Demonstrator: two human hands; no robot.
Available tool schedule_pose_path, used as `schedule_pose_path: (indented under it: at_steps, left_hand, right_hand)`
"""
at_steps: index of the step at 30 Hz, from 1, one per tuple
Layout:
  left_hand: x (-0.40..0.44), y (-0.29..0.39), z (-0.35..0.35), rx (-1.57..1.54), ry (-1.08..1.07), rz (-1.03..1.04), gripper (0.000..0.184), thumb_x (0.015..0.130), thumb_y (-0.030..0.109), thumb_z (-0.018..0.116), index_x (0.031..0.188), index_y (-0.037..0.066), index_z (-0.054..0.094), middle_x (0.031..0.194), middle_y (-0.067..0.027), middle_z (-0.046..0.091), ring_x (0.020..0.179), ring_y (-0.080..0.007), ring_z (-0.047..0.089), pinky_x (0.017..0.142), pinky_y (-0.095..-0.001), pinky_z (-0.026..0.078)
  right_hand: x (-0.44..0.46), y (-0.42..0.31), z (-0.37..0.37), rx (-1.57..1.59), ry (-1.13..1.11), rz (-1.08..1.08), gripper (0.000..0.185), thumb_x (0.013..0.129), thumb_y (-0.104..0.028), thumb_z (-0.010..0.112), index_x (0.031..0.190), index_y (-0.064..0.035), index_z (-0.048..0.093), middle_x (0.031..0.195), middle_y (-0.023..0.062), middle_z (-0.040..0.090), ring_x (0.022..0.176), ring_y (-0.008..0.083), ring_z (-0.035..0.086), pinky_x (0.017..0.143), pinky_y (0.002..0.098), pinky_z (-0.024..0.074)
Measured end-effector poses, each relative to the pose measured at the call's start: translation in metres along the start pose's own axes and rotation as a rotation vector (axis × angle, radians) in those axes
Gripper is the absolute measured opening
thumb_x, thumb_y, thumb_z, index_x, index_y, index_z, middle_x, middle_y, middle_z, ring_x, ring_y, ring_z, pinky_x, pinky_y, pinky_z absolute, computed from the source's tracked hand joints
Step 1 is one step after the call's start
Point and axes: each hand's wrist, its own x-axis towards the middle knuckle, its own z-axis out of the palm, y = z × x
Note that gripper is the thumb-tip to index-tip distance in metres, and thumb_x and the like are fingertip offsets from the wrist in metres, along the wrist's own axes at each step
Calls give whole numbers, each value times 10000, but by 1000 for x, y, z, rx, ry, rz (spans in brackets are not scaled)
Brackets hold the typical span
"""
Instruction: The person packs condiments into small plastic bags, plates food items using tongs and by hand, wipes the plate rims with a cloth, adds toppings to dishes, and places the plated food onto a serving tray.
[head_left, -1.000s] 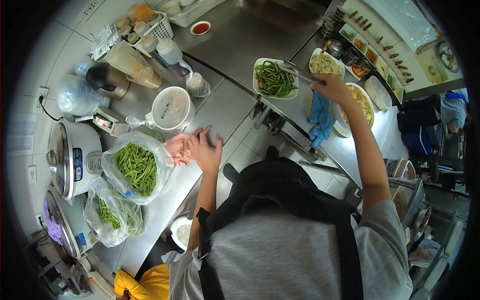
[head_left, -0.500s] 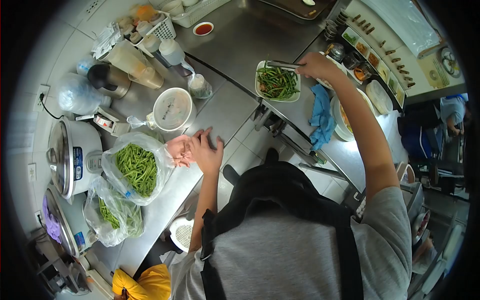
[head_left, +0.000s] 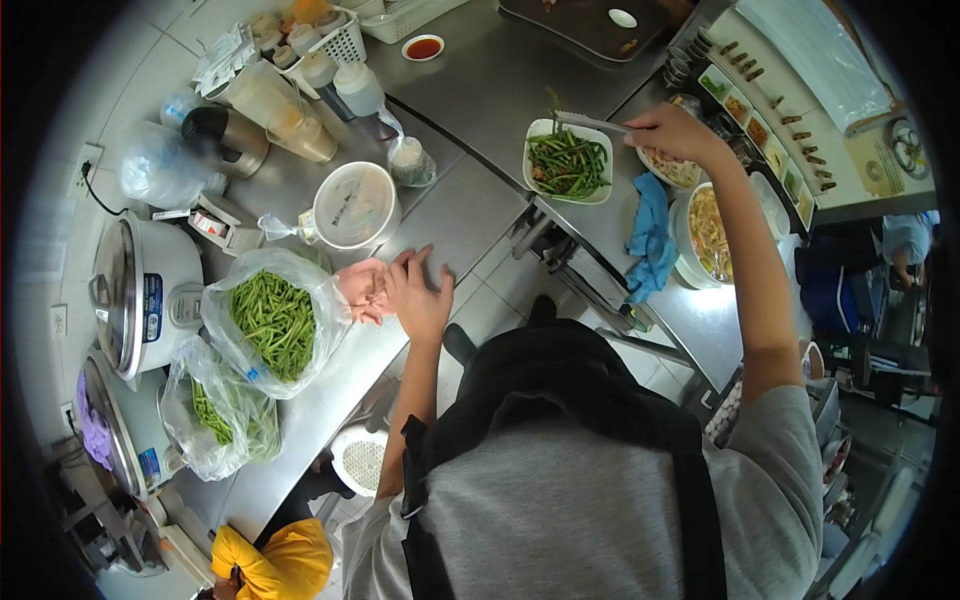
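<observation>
One hand, the right hand (head_left: pixel 683 133), is gripping metal tongs (head_left: pixel 598 122) just to the right of the square white dish (head_left: pixel 604 188), which is standing on the steel worktop (head_left: pixel 478 205) with dressed green beans (head_left: pixel 570 162) filling it. The tongs' long axis is running nearly sideways from that hand, leftward and slightly away from the person, across the far part of the dish. The beans are thus lying to the left of the right hand, a little nearer the person, and this hand is by far the nearer one. A strand is sticking up by the tips; whether they are pinching it is hard to tell. Well apart, left of the dish and nearer the person, the left hand (head_left: pixel 418 300) is resting with fingers spreading, apparently grasping nothing, right beside a pink bundle (head_left: pixel 360 285); contact is not showing clearly. A blue cloth (head_left: pixel 652 240) is lying right of the dish and nearer the person, beside a bowl of pale food (head_left: pixel 708 230).
</observation>
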Motion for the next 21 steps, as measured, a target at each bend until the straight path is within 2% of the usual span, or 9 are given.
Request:
schedule_pose_path:
  at_steps: [4, 7, 10, 13, 16, 21]
  left_hand:
    - [0, 0, 2, -8, 1, -7, 375, 751, 231, 669, 1109, 129, 623, 1078, -135, 527, 1061, -332, 472, 926, -433, 369]
    - [0, -1, 2, -16, -9, -4, 374, 750, 236, 669, 1106, 131, 623, 1077, -136, 526, 1061, -330, 469, 930, -433, 366]
    - [0, 1, 1, 6, -7, -3, 379, 734, 212, 679, 1094, 107, 630, 1076, -161, 531, 1051, -340, 485, 898, -433, 386]
    - [0, 0, 1, 17, -6, -7, 382, 734, 223, 676, 1096, 108, 629, 1078, -162, 531, 1053, -342, 486, 897, -435, 386]
    - [1, 0, 0, 16, -4, -12, 384, 737, 233, 671, 1097, 109, 628, 1081, -164, 532, 1054, -344, 487, 896, -439, 385]
    - [0, 2, 0, 10, -9, -26, 378, 744, 246, 667, 1099, 124, 625, 1078, -147, 528, 1056, -337, 485, 921, -444, 371]
  right_hand:
    - [-23, -16, -12, -220, 27, 60, 323, 750, -223, 670, 1025, -60, 711, 631, 63, 633, 547, 160, 608, 520, 298, 491]
    - [-17, 11, 16, -721, 283, -290, 278, 713, -189, 657, 963, -88, 724, 728, 107, 664, 736, 241, 659, 642, 370, 527]
    - [-10, 5, 32, -800, 176, -69, 305, 696, -209, 682, 990, -143, 724, 945, 102, 675, 962, 292, 618, 818, 401, 500]
    - [-14, 4, 22, -737, 362, -217, 199, 681, -147, 639, 861, -118, 720, 852, 121, 674, 880, 291, 644, 730, 421, 523]
    - [-10, -25, 10, -778, 307, -223, 212, 684, -128, 628, 875, -108, 719, 891, 122, 677, 885, 300, 649, 732, 408, 531]
    - [38, -42, 32, -849, 157, -159, 185, 691, -92, 646, 859, -80, 722, 903, 136, 686, 886, 297, 667, 744, 391, 546]
